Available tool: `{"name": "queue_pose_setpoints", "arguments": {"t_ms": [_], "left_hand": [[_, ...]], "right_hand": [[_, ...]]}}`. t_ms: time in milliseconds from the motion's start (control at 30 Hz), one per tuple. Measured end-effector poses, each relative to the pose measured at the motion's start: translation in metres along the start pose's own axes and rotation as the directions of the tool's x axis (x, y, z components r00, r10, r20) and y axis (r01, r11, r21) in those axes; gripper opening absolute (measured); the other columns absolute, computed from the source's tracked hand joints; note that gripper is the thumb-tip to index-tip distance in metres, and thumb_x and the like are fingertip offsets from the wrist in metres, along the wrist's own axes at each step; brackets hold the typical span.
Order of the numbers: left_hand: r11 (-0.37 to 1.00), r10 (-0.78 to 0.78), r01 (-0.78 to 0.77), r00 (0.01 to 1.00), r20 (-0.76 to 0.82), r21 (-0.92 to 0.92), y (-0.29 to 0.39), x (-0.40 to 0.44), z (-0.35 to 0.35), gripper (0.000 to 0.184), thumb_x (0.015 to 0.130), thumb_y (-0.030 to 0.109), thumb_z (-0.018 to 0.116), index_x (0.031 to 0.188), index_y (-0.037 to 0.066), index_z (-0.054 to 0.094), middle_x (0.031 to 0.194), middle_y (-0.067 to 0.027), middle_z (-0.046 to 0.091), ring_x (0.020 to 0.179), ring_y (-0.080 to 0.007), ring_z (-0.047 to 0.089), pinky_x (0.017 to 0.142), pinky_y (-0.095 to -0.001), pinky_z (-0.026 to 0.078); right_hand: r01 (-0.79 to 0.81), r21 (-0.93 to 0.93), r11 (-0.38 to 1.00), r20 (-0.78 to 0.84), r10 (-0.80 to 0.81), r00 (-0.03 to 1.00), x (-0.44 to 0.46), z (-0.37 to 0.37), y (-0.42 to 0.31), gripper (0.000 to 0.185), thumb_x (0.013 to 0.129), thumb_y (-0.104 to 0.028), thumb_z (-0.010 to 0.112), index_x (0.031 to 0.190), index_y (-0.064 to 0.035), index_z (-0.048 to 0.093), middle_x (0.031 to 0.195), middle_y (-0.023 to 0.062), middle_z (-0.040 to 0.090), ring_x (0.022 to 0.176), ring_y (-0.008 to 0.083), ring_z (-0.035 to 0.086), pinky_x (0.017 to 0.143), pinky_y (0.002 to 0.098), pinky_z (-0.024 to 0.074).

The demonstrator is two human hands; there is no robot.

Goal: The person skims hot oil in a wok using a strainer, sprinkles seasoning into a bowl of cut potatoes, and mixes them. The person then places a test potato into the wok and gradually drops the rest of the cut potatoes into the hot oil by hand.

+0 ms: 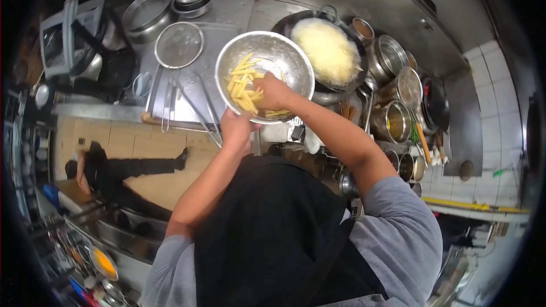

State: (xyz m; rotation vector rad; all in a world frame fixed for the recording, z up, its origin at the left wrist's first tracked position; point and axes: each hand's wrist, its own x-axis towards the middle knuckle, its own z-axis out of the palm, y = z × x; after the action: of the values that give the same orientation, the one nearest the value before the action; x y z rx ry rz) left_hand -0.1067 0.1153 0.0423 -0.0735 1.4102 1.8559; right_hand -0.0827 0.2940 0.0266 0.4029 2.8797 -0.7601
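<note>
A large metal bowl [296,68] with pale cut fries [242,82] in it is tilted in front of me. My left hand [237,128] grips its near rim from below. Inside the bowl, my right hand [273,92] is among the fries, its fingers curled and partly hidden, so what they hold cannot be made out. Just right of the bowl, a black wok [280,25] holds foaming yellow oil [327,51].
On the steel counter [227,8] at left lie a round strainer [179,45], tongs [199,108] and stacked bowls [192,1]. Pots and a ladle strainer [409,86] crowd the right. A person in dark clothes [122,173] is at the far left.
</note>
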Motion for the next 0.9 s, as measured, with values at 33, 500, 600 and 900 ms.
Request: {"name": "queue_pose_setpoints", "arguments": {"t_ms": [33, 500, 600, 900], "left_hand": [[1.0, -0.012, 0.012, 1.0, 0.027, 0.012, -0.002, 0.004, -0.003, 0.024, 0.088, -0.002, 0.053, 0.111, 0.003, 0.051, 0.101, -0.0102, 0.063, 0.077, -0.0195, 0.064, 0.06, -0.0291, 0.055], [0.99, -0.129, 0.132, 0.988, 0.081, -0.038, -0.003, 0.016, 0.019, 0.027, 0.09, -0.001, 0.052, 0.115, 0.006, 0.05, 0.102, -0.009, 0.062, 0.076, -0.0182, 0.063, 0.059, -0.0284, 0.056], [0.989, -0.145, 0.147, 0.986, 0.082, -0.025, -0.003, 0.016, 0.033, 0.027, 0.089, 0.0, 0.052, 0.116, 0.006, 0.05, 0.104, -0.0097, 0.062, 0.077, -0.0183, 0.064, 0.06, -0.0286, 0.055], [0.996, -0.081, 0.083, 0.994, 0.078, -0.02, 0.005, 0.021, 0.051, 0.028, 0.089, 0.001, 0.053, 0.115, 0.008, 0.047, 0.102, -0.0087, 0.062, 0.075, -0.0176, 0.062, 0.058, -0.0268, 0.054]], "right_hand": [[-0.028, 0.008, 1.0, -0.02, 0.028, 0.999, -0.001, -0.003, 0.004, 0.05, 0.065, -0.026, 0.075, 0.112, -0.0129, 0.064, 0.104, 0.0249, 0.057, 0.101, 0.0424, 0.059, 0.089, 0.0442, 0.0491], [-0.054, 0.535, 0.843, -0.254, 0.222, 0.941, -0.011, -0.084, 0.049, 0.038, 0.076, -0.024, 0.076, 0.107, -0.0036, 0.068, 0.094, 0.0156, 0.071, 0.084, 0.0276, 0.067, 0.078, 0.0367, 0.0513], [-0.103, 0.679, 0.727, -0.151, 0.276, 0.949, -0.023, -0.104, 0.048, 0.032, 0.082, -0.015, 0.069, 0.111, -0.0028, 0.065, 0.094, 0.0111, 0.069, 0.082, 0.0191, 0.065, 0.07, 0.0324, 0.0519], [-0.16, 0.799, 0.58, -0.131, 0.427, 0.895, -0.048, -0.213, 0.148, 0.029, 0.085, -0.011, 0.067, 0.111, -0.0006, 0.06, 0.089, 0.0109, 0.069, 0.066, 0.0136, 0.063, 0.048, 0.0247, 0.0458]]}}
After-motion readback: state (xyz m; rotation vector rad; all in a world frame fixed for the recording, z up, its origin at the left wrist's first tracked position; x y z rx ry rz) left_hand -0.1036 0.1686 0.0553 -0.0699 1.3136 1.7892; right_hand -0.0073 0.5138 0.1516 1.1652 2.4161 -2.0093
